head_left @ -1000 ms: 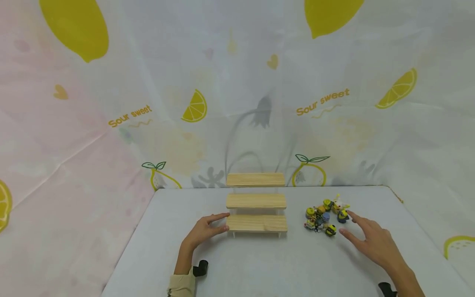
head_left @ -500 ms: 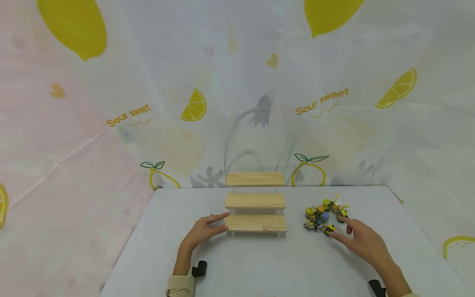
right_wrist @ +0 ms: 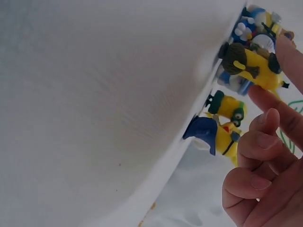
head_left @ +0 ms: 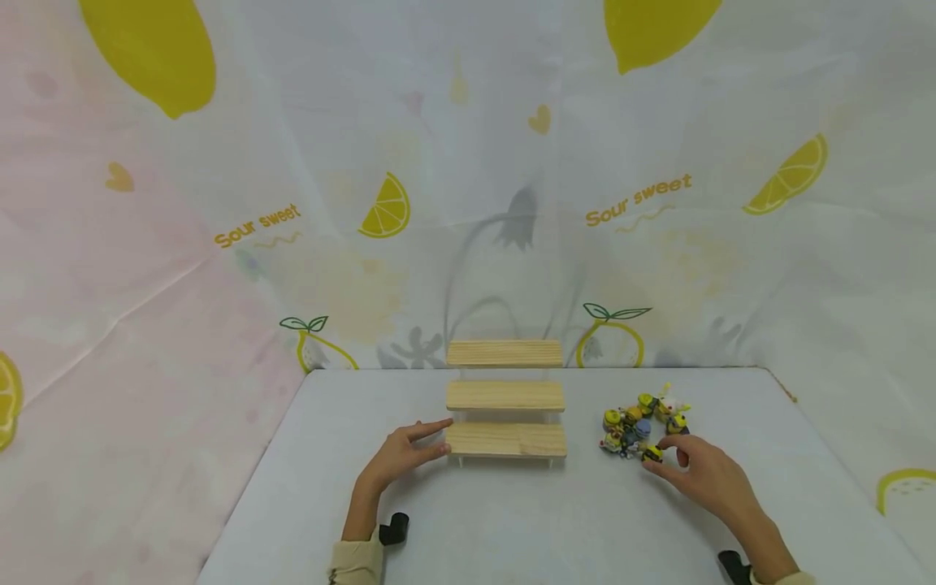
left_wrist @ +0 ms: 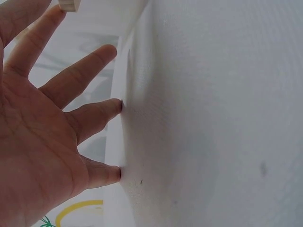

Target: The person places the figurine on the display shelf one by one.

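A three-step wooden display stand (head_left: 506,439) has bare planks on all its steps. My left hand (head_left: 400,457) touches the left end of the lowest step with forefinger and thumb; in the left wrist view its fingers are straight and spread, the lower fingertips at the white cloth. On the right, my right hand (head_left: 712,479) pinches a yellow minion figure (right_wrist: 258,68) with a dark brown lower part between thumb and forefinger. The figure stands at the near edge of a cluster of small toy figures (head_left: 613,419). The other right fingers are curled inward.
Close by the right hand are a minion figure in a blue cape (right_wrist: 203,132) and a smaller one with green (right_wrist: 227,106). A white cloth (head_left: 504,520) covers the table. Behind hangs a lemon-print curtain (head_left: 483,268).
My right hand has moved left and toward the near figure, and its thumb and forefinger have closed in around that figure. The left hand stays at the stand.
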